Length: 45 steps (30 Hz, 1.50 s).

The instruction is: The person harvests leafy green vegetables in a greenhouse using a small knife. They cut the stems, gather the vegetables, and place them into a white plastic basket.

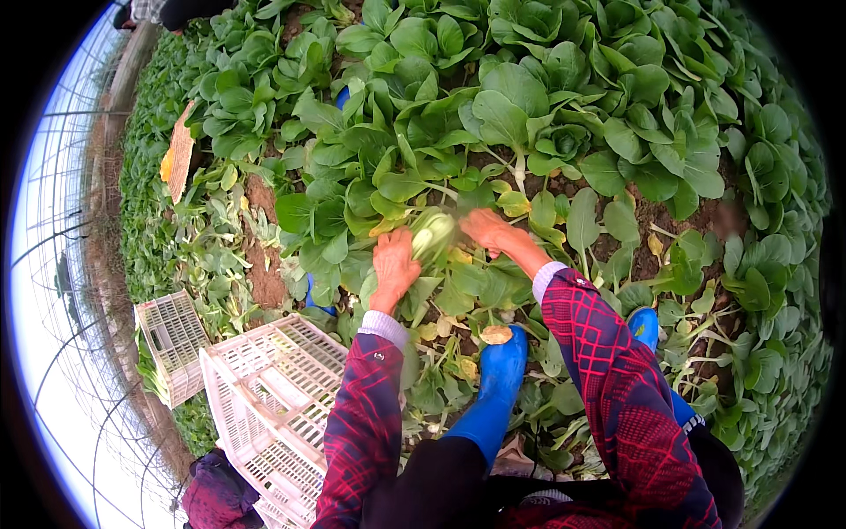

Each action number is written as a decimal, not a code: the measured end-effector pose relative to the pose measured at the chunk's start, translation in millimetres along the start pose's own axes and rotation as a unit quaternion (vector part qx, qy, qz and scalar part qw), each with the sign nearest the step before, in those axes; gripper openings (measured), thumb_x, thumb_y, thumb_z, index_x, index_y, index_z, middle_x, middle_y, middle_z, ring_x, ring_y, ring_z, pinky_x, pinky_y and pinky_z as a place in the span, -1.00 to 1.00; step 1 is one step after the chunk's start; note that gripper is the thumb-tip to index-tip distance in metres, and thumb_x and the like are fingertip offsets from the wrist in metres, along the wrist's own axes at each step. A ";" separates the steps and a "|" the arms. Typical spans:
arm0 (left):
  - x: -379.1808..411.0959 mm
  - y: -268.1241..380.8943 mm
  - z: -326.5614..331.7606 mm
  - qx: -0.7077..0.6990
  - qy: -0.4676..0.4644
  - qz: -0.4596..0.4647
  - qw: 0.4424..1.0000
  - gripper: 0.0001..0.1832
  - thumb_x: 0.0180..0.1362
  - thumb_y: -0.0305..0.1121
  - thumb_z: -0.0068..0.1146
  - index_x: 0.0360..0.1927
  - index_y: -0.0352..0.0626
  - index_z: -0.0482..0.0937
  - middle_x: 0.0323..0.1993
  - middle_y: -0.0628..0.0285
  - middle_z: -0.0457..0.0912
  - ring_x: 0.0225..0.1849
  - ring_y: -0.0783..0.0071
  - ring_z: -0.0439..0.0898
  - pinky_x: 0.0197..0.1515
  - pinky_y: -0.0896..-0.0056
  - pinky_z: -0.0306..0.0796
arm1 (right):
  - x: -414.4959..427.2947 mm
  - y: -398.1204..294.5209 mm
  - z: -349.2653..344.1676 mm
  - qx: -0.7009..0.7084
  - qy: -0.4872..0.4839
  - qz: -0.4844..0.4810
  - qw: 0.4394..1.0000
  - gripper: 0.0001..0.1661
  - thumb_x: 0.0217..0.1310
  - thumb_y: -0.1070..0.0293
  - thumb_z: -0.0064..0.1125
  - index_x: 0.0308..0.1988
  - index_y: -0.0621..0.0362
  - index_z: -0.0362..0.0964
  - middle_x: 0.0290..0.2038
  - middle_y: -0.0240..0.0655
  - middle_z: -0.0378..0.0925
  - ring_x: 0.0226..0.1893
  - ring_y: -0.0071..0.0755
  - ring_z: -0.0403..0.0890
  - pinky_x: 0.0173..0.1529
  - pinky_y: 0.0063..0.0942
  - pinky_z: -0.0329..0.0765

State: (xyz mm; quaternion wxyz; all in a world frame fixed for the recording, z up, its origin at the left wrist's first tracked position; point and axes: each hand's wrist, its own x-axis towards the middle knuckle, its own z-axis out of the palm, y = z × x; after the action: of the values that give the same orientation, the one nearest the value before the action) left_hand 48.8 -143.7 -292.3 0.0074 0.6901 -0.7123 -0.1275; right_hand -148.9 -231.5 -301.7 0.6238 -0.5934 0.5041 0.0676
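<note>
My left hand [395, 264] grips a leafy green plant with pale stalks, a bok choy [433, 233], lying on its side with its pale stalks towards my right hand. Close to the right of it, my right hand [492, 235] has its fingers curled by the leaves; blur hides whether something is in it. Yellowed and green loose leaves [469, 278] lie on the soil just below both hands. Uncut leafy plants [509, 112] stand beyond them.
Pale plastic crates [291, 390] [173, 347] stand at lower left. My blue boots [502, 364] [643, 327] are among trimmed leaves. A straw-coloured woven piece [180, 155] lies at upper left. Other people are partly visible at the lower left [219, 490] and top left [188, 10].
</note>
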 end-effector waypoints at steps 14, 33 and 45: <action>-15.9 64.0 -113.4 -0.438 0.048 -0.124 0.889 -0.50 -0.23 -0.52 0.23 -0.09 -0.27 0.46 -0.23 0.17 0.52 -0.19 0.39 0.47 -0.09 0.44 0.33 | -131.8 31.0 -46.2 0.227 0.308 -0.136 0.914 -0.62 0.02 0.13 0.22 -0.46 0.24 0.36 -0.63 -0.44 0.31 -0.57 -0.67 0.34 -0.48 -0.59 0.31; -42.0 98.7 -94.3 -0.665 -0.296 -0.092 0.679 -0.44 -0.12 -0.54 0.15 0.05 -0.35 0.33 -0.13 0.08 0.54 -0.12 0.35 0.53 -0.05 0.43 0.36 | -186.9 80.8 -58.6 -0.138 0.482 -0.205 0.841 -0.60 -0.19 0.49 0.30 -0.24 0.22 0.36 -0.25 -0.10 0.51 -0.39 -0.04 0.52 -0.26 -0.34 0.44; -73.0 202.0 -69.6 -0.338 -0.170 0.114 0.919 -0.33 0.05 -0.13 0.08 0.16 -0.22 0.12 -0.02 -0.06 0.35 0.02 0.05 0.36 0.05 0.19 0.21 | -189.1 73.5 18.0 0.631 0.300 -0.237 0.675 -0.12 -0.25 0.27 0.37 0.08 0.26 0.10 -0.24 -0.12 0.48 -0.36 -0.48 0.53 -0.36 -0.65 0.49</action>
State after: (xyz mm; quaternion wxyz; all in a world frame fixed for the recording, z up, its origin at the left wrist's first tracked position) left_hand -133.0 -80.7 -174.2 0.1340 0.5288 -0.6910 -0.4742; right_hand -280.4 -98.7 -220.9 0.6607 -0.1465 0.4294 -0.5980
